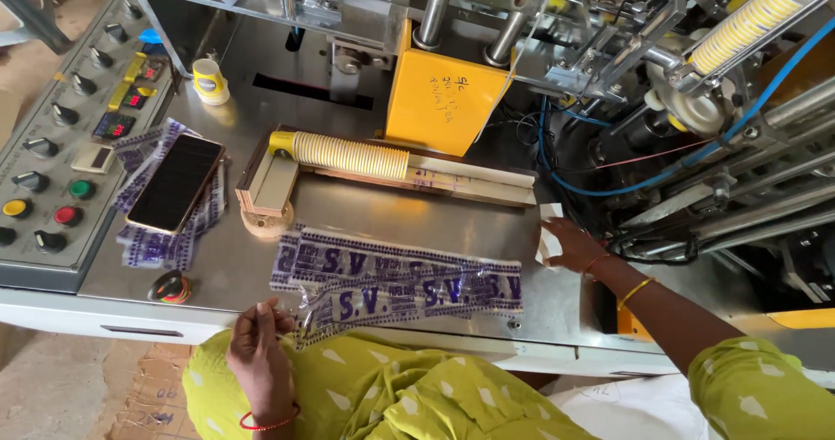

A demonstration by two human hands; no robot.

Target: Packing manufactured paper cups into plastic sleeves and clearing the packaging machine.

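On the steel table, left hand pinches plastic sleeve; right hand flat

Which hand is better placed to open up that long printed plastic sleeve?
Probably the left hand: it already pinches the near end of the plastic sleeve. The right hand rests apart, at the table's far right edge.
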